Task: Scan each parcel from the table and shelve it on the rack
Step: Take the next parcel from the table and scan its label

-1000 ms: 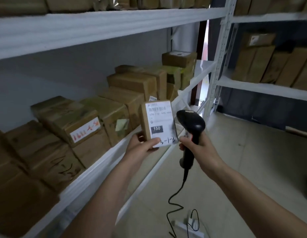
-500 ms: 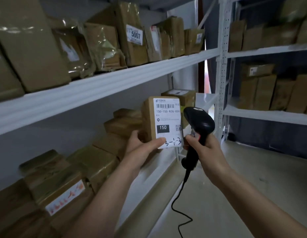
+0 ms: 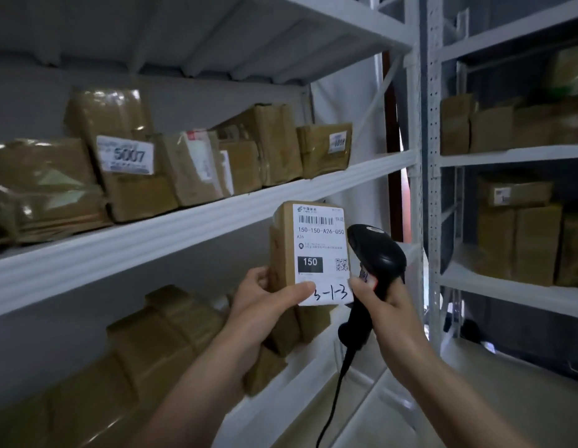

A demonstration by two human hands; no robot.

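Note:
A small brown parcel (image 3: 313, 244) with a white shipping label, hand-marked "3-1-3", stands upright in front of the white rack (image 3: 190, 221). My left hand (image 3: 268, 299) grips its lower left corner, thumb across the label's bottom edge. Just right of the parcel, my right hand (image 3: 381, 302) holds a black corded barcode scanner (image 3: 374, 253) by its handle, the head level with the label. The parcel is held in the air just below the middle shelf's front edge.
Several taped brown parcels (image 3: 184, 163) line the middle shelf, one marked 5007 (image 3: 126, 153). More boxes (image 3: 171, 331) fill the shelf below. A second rack (image 3: 513, 156) with boxes stands at the right. The scanner's cable (image 3: 332, 405) hangs toward the floor.
Both hands have risen with the parcel and scanner from the lower shelf's level to just under the middle shelf. My view has tilted upward along the rack.

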